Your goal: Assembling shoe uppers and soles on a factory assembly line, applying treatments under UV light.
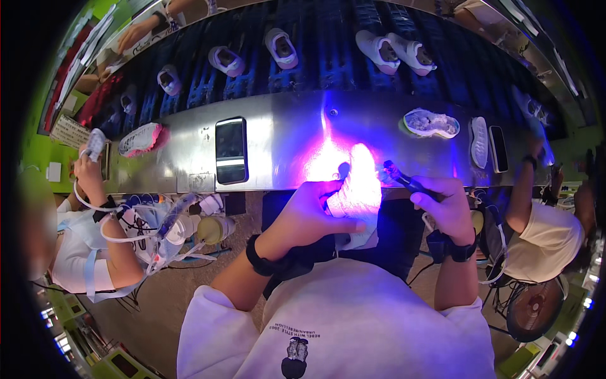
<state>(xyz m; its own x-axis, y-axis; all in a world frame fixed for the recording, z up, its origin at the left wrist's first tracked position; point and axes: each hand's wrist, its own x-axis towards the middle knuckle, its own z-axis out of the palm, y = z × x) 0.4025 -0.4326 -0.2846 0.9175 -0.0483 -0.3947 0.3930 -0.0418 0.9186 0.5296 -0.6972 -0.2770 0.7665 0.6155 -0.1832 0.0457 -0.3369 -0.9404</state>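
Note:
My left hand [310,218] grips a pale shoe [357,197] just off the table's near edge, thumb across it. Violet-white light washes out most of the shoe, so its details are lost. To its right, my right hand [445,201] is closed round the dark handle of a brush-like tool [403,175]. The tool's dark tip points toward the shoe, with a small gap between them. A small dark knob [344,169] shows beside the shoe above my left fingers; what it belongs to I cannot make out.
A metal table edge [271,139] bears a phone [231,150], shoe soles [431,123] and a second phone [499,149]. Beyond it runs a dark conveyor [325,60] with several pale shoes [281,49]. People sit close on both sides; a fan [535,309] stands right.

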